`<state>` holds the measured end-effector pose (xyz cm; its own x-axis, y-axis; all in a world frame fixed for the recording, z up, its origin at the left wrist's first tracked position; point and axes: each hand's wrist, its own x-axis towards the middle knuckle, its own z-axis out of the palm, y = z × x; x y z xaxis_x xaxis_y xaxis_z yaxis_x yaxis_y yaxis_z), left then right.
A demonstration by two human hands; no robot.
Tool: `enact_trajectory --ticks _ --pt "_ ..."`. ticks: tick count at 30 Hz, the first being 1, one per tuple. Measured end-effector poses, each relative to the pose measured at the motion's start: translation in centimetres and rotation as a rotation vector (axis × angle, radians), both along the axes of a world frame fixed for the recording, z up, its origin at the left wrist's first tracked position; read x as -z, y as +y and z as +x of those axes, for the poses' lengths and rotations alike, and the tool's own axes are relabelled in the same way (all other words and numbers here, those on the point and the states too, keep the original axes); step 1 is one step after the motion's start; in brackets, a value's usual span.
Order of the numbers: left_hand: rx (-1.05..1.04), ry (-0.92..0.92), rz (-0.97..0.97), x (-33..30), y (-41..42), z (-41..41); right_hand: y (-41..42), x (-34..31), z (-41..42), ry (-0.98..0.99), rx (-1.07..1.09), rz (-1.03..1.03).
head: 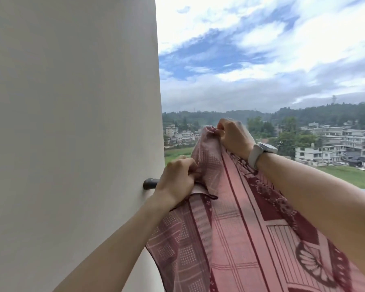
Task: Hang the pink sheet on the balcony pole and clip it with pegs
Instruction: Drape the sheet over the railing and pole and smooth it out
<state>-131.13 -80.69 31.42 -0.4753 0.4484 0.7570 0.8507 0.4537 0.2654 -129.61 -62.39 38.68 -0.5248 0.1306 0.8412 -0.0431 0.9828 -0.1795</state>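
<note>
Pink sheet draped over pole at wall end. Sheet edge gripped by left hand, fingers curled tight. Upper corner pinched, raised by right hand, fingers closed.

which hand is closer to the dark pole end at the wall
Left. The left hand grips the pink patterned sheet right beside the dark pole end at the wall. The right hand pinches the sheet higher up and farther right.
</note>
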Motion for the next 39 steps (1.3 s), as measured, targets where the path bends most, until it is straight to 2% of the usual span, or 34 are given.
enact_trajectory --ticks 2,4,6,8,10,12,15,19,23,25,27,31,33,36,39 --pt "-0.096 -0.001 -0.002 -0.8 0.3 -1.9 1.2 0.7 -0.1 -0.091 0.031 -0.010" --pt "-0.223 -0.014 0.010 -1.6 0.1 -4.0 1.9 1.1 0.3 -0.269 0.027 -0.036" --pt "-0.356 -0.035 0.016 -2.1 -0.4 -6.3 1.8 1.4 1.6 -0.481 -0.093 -0.052" --pt "-0.454 -0.068 0.004 -2.3 -0.8 -8.4 0.6 2.0 3.7 -0.675 -0.306 -0.063" --pt "-0.480 -0.107 -0.025 -2.0 -0.8 -9.3 -1.3 3.1 5.9 -0.856 -0.454 -0.076" --pt "-0.443 -0.135 -0.086 -1.2 0.1 -9.2 -2.9 5.1 7.3 -0.937 -0.469 0.041" --pt "-0.321 -0.197 -0.148 -0.6 1.2 -8.3 -4.3 7.0 7.8 -0.843 -0.440 0.166" --pt "-0.002 -0.461 0.004 -1.2 0.7 -6.2 -4.7 7.3 8.1 -0.763 -0.452 0.116" --pt "0.119 -0.269 0.137 0.4 -1.0 -2.7 -4.5 7.3 7.7 -0.722 -0.454 0.045" --pt "0.200 -0.247 0.171 1.9 -2.0 -1.1 -4.0 6.8 7.0 -0.648 -0.447 0.004" --pt "0.262 -0.238 0.128 3.2 -2.9 0.3 -3.7 6.3 6.3 -0.605 -0.435 -0.046" --pt "0.146 -0.095 -0.035 5.0 -3.3 1.4 -4.0 5.3 4.8 -0.511 -0.324 0.106" --pt "0.053 -0.051 0.025 4.7 -2.9 1.2 -3.8 4.1 4.2 -0.434 -0.252 0.166" --pt "-0.093 -0.027 0.160 2.4 -1.8 0.0 -3.7 1.8 3.1 -0.302 -0.170 0.081" --pt "-0.273 0.044 0.136 -1.0 0.2 -2.1 -3.8 0.3 2.0 -0.180 -0.088 -0.086"
